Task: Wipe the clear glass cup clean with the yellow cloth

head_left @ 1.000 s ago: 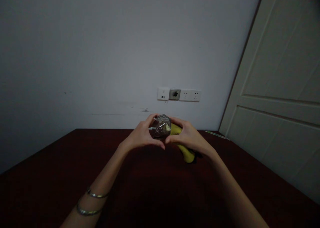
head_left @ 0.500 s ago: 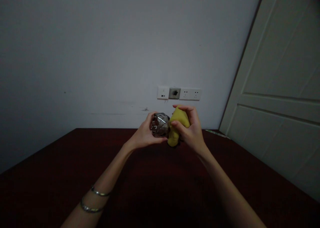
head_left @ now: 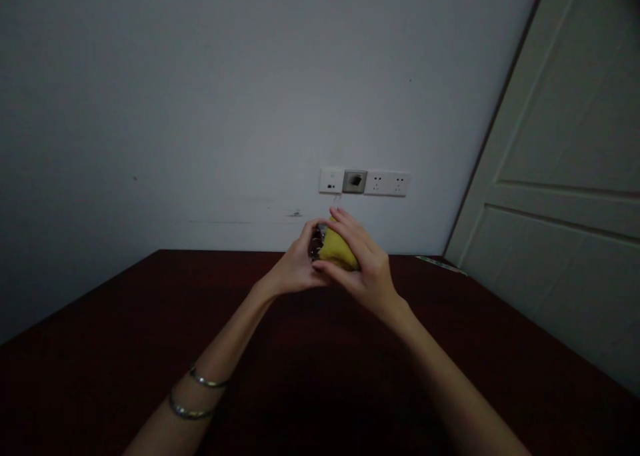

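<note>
My left hand is wrapped around the side of a clear glass with a shiny, faceted surface, held up above the dark red table. Over the glass's right side lies a bunched yellow cloth, which my right hand presses against it. The right fingers arch over the top of the cloth, and the thumb runs along its lower edge. Most of the glass is hidden behind the cloth and fingers. Two metal bangles circle my left forearm.
Behind the table rises a pale wall with a row of sockets and switches. A white panelled door stands on the right. A thin pale strip lies along the table's far right edge.
My right hand has moved left and turned over the glass, bringing the yellow cloth from beside it onto its right side. The cloth's hanging end no longer shows. The view has shifted slightly.
</note>
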